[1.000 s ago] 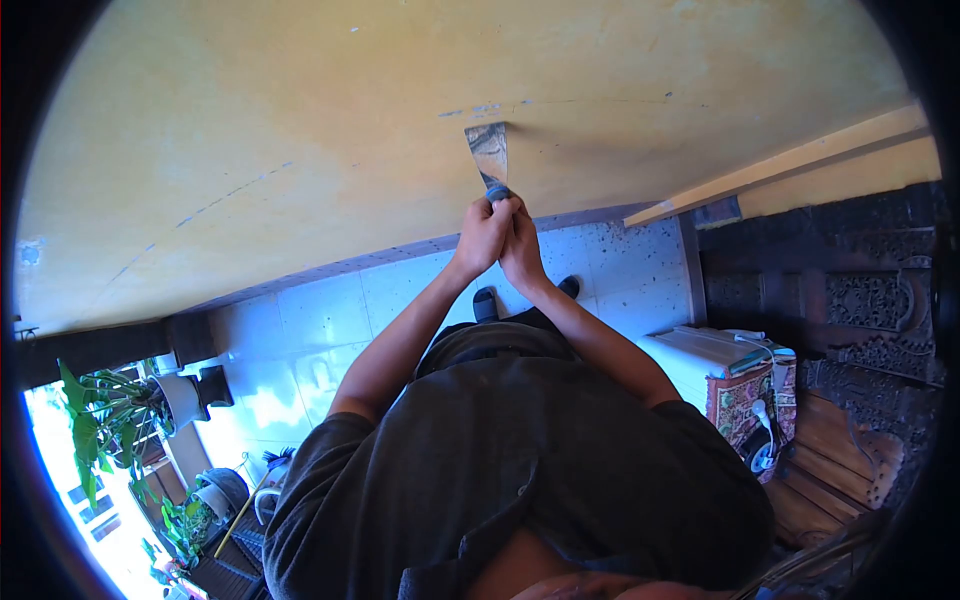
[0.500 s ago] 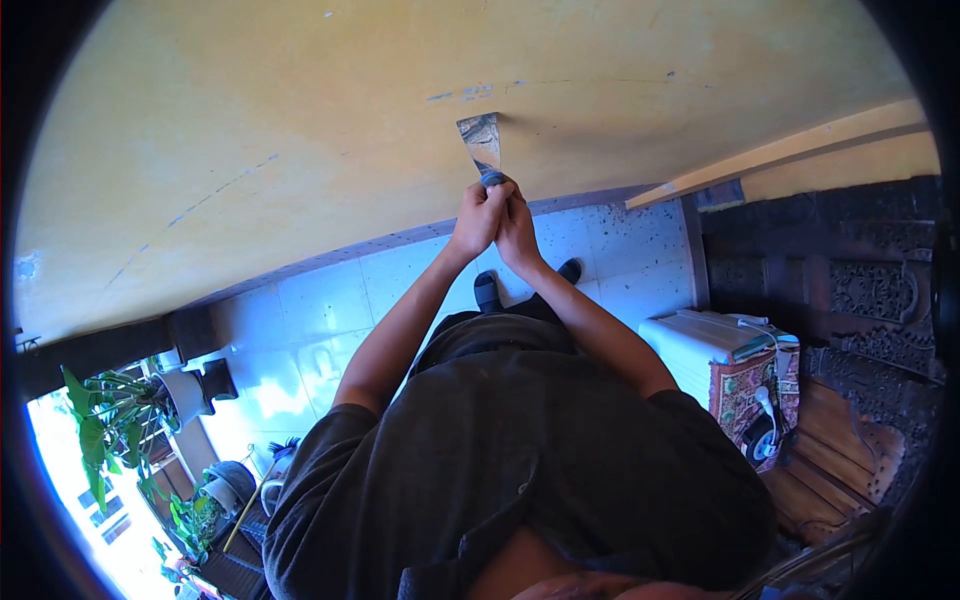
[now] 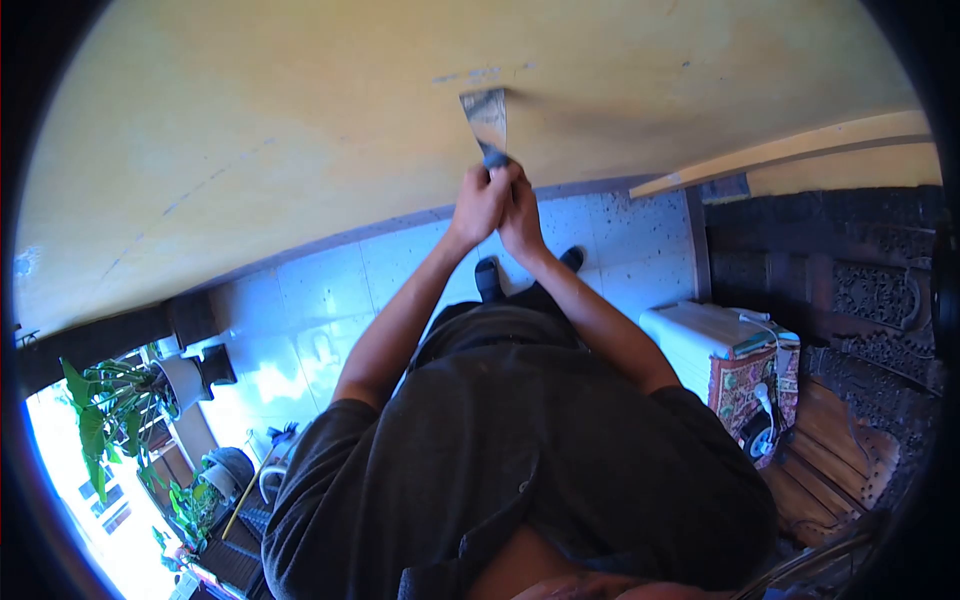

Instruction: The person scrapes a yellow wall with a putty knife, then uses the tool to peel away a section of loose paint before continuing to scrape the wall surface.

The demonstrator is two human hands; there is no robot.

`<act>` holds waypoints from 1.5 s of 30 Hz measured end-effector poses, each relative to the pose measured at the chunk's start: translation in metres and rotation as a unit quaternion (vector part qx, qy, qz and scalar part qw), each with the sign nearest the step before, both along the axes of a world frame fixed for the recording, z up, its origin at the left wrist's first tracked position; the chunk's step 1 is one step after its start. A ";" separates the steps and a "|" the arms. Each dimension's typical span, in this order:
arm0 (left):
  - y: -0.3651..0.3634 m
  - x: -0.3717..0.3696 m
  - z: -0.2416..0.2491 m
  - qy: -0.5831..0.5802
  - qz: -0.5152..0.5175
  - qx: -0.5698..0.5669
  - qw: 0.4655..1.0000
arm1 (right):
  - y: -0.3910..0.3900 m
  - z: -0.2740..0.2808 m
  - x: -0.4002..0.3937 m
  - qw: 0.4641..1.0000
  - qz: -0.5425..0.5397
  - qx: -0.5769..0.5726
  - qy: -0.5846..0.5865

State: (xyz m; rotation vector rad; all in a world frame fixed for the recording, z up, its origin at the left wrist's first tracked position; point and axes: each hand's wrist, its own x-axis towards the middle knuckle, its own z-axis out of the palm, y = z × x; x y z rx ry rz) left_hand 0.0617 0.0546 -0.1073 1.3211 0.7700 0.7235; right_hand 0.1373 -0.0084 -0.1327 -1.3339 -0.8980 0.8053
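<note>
Both my hands are wrapped round the grey handle of a putty knife (image 3: 488, 118), pressed close together in front of my body. My left hand (image 3: 479, 204) is closed on the handle from the left side. From the right, my right hand (image 3: 519, 222) grips it too, partly hidden behind the left. The wide metal blade points away from me, with its edge at the yellow wall (image 3: 330, 80). Just beyond that edge, a broken line of pale scuffs (image 3: 484, 73) marks the wall. Another dashed scratch line (image 3: 195, 196) runs over the wall at left.
Speckled white floor tiles (image 3: 330, 290) lie under my feet. At right are a white box-like appliance (image 3: 690, 330) with a patterned cloth (image 3: 742, 390), and dark carved woodwork (image 3: 870, 290). Potted plants (image 3: 110, 410) stand at left. A yellow ledge (image 3: 780, 155) juts out at right.
My hands and the putty knife have shifted slightly up in the view, the blade edge a little nearer the scuffs. The view itself has moved slightly. Both hands keep their grip.
</note>
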 end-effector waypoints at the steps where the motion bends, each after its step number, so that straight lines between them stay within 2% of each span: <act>1: 0.000 0.001 0.001 -0.008 -0.007 -0.011 1.000 | 0.000 0.011 0.001 1.000 0.011 -0.008 0.015; 2: 0.003 0.002 0.004 -0.019 -0.014 -0.015 1.000 | 0.001 0.023 0.004 0.999 0.025 -0.028 0.016; 5: 0.005 0.002 -0.007 0.000 -0.018 0.005 1.000 | 0.004 -0.022 0.004 0.995 0.012 0.002 0.100; 7: 0.000 0.003 -0.030 0.022 -0.014 -0.001 1.000 | 0.000 -0.035 0.002 0.998 0.000 -0.005 0.061; 10: 0.000 0.002 -0.016 0.017 -0.012 -0.005 1.000 | -0.007 -0.007 -0.001 1.000 -0.016 0.004 -0.015; 12: -0.004 0.003 0.013 0.002 -0.005 -0.021 1.000 | -0.001 0.002 0.000 0.999 -0.006 0.017 0.040; 15: 0.001 0.007 0.027 -0.029 -0.010 -0.011 0.999 | -0.001 0.018 0.003 0.996 0.011 0.005 0.093; 17: 0.002 0.006 0.011 -0.017 -0.011 -0.006 1.000 | 0.004 0.005 0.006 0.995 0.017 0.003 0.102; 19: 0.004 0.006 -0.014 0.009 -0.015 -0.002 1.000 | 0.002 -0.014 0.002 0.999 -0.020 0.035 0.034; 23: 0.001 0.004 0.010 0.011 -0.005 0.000 1.000 | 0.004 0.005 -0.002 0.997 -0.041 0.055 -0.018; 24: 0.003 0.005 0.013 0.011 0.011 0.000 1.000 | 0.000 0.029 0.002 1.000 0.004 0.007 0.018; 25: 0.000 0.005 0.016 0.000 0.005 -0.008 1.000 | 0.002 0.023 0.002 0.999 -0.002 0.031 0.024; 27: 0.002 0.006 0.032 -0.027 -0.010 -0.011 1.000 | 0.000 0.029 0.004 0.999 0.008 -0.001 0.054; 31: -0.003 0.006 0.008 -0.011 0.002 -0.005 1.000 | -0.001 0.019 0.000 0.999 -0.022 0.029 -0.021; 33: -0.001 0.007 0.018 -0.023 0.002 -0.009 1.000 | -0.002 0.026 -0.002 0.998 -0.029 0.031 -0.040; 37: -0.001 0.006 0.039 -0.036 0.001 -0.007 0.999 | 0.001 0.044 0.003 0.997 0.006 -0.003 0.079; 39: 0.002 0.007 0.043 -0.042 -0.006 -0.005 0.999 | 0.004 0.045 0.003 0.999 0.000 0.019 0.050; 41: -0.001 0.004 0.027 -0.025 -0.010 -0.009 1.000 | 0.001 0.029 0.000 0.998 -0.003 0.040 0.048; 42: -0.003 0.003 0.015 -0.013 -0.011 -0.011 1.000 | -0.001 0.022 -0.002 0.998 -0.026 0.046 -0.035; 45: -0.003 0.001 0.006 -0.010 -0.010 -0.016 1.000 | -0.004 0.021 -0.005 1.000 -0.011 -0.016 -0.014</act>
